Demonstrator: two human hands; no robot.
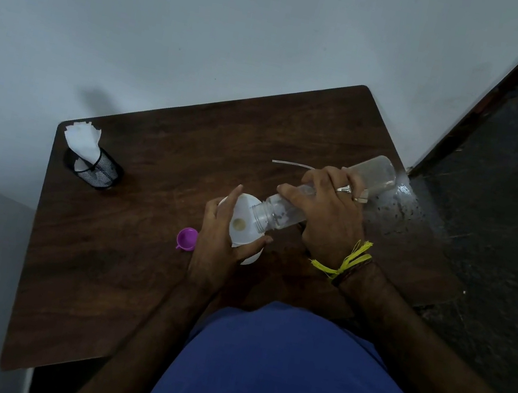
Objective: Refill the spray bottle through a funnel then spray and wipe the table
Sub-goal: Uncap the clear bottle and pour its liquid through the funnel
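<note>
My right hand (327,208) wraps a clear plastic bottle (285,213) around its middle, thumb on the near side and ringed fingers curled over the top, and tips it steeply so that its open threaded neck points down into a white funnel (243,217). The bottle's base (376,174) rises toward the bench's far right corner; whether liquid is running I cannot tell. My left hand (219,241) holds the funnel, forefinger laid up its left rim and thumb hooked around its near edge, with the rest of the hand cupped below. A white container shows just beneath the funnel at my left thumb, mostly hidden by the hand; I cannot tell whether it is the spray bottle. A yellow thread band (348,259) and a dark band circle my right wrist.

Just left of my left hand, a small purple cap (187,238) lies on the dark wooden bench (137,261), open side up. A thin clear tube (292,164) lies on the bench behind my right hand. Near the far left corner stands a black mesh holder (96,167) stuffed with white paper napkins (82,139). My blue shirt (288,379) fills the near edge.
</note>
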